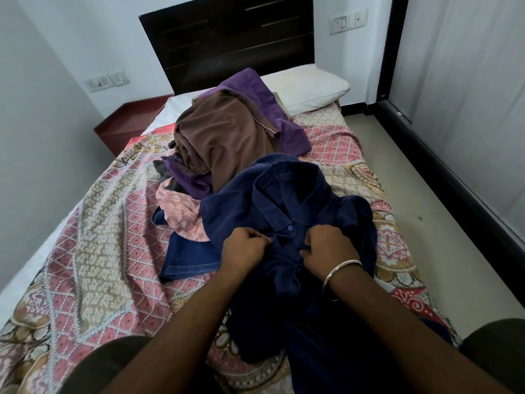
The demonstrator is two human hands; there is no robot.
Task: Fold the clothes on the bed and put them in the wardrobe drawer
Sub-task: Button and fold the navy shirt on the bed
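A person leans over a bed covered w/ a pink-and-beige patterned spread, both hands working the front of a navy collared shirt that lies near the foot edge, right of centre, its collar toward the headboard and its lower part trailing off the foot edge toward the camera. Left hand has fingers curled, pinching the shirt's placket by a button; right hand, w/ a metal bangle at the wrist, is likewise curled and grips the opposite front edge, the two fists close together just below the collar. Beside the shirt's left side, approx. mid-bed, sits a folded pair of blue jeans, partly under a pink printed garment. Behind these, toward the head of the bed, a loose heap: a brown garment draped on top of purple clothing, plus a scrap of dark grey fabric at the heap's left side. A white pillow rests at the head-right corner against the dark wood headboard. A reddish bedside unit stands off the head-left corner; wall switch plates are mounted above it. Pale tiled floor runs along the bed's right edge.
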